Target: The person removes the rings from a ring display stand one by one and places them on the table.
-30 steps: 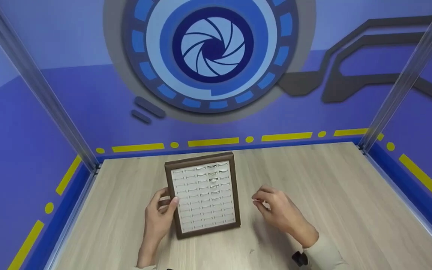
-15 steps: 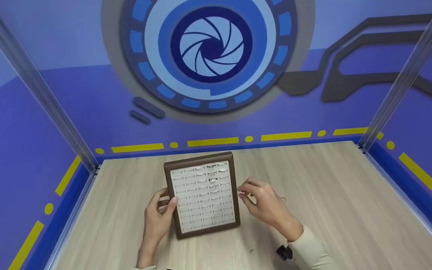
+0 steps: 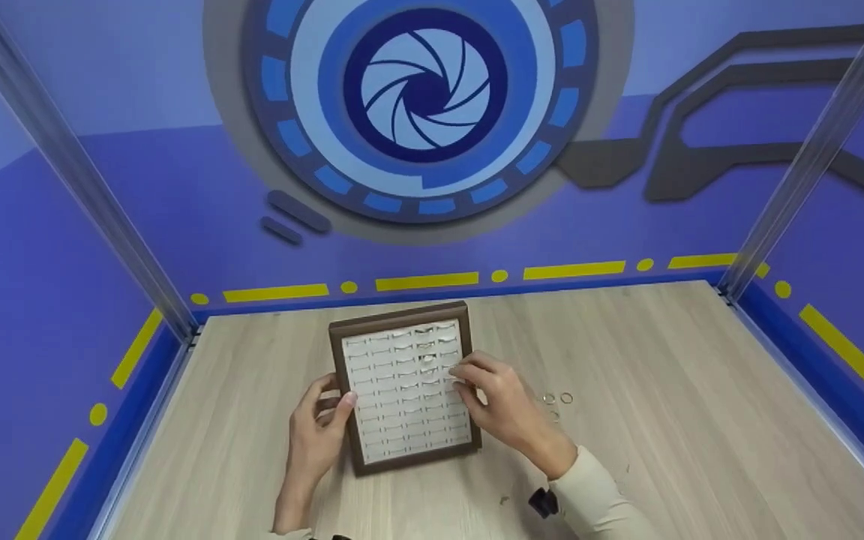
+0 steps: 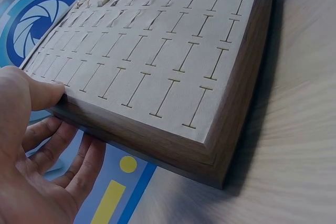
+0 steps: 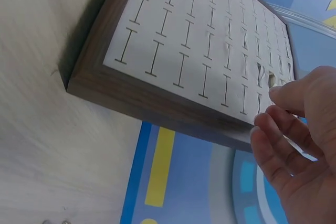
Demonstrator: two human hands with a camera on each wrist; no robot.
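My left hand (image 3: pixel 317 442) grips the left edge of a brown-framed ring display board (image 3: pixel 402 405), thumb on the front rim and fingers behind. The board leans tilted on the table, its white padded face cut with rows of slots. Several rings (image 3: pixel 425 346) sit in the upper slots of one column, near the right side. At the rightmost column my right hand (image 3: pixel 503 401) has thumb and index finger pinched against the padding. The small ring between them is almost wholly hidden by the fingertips. In the right wrist view the thumb (image 5: pixel 291 95) is beside a gold-toned ring (image 5: pixel 271 80) in its slot.
Loose rings (image 3: pixel 566 398) lie on the wooden table (image 3: pixel 672 390) right of the right hand. A tiny dark bit (image 3: pixel 504 499) lies near the front. Blue panels (image 3: pixel 154 225) with metal corner posts (image 3: pixel 799 172) enclose the back and sides.
My right hand has moved left from over the table to the board's right column, uncovering loose rings behind it. My left hand and the board have stayed in place.
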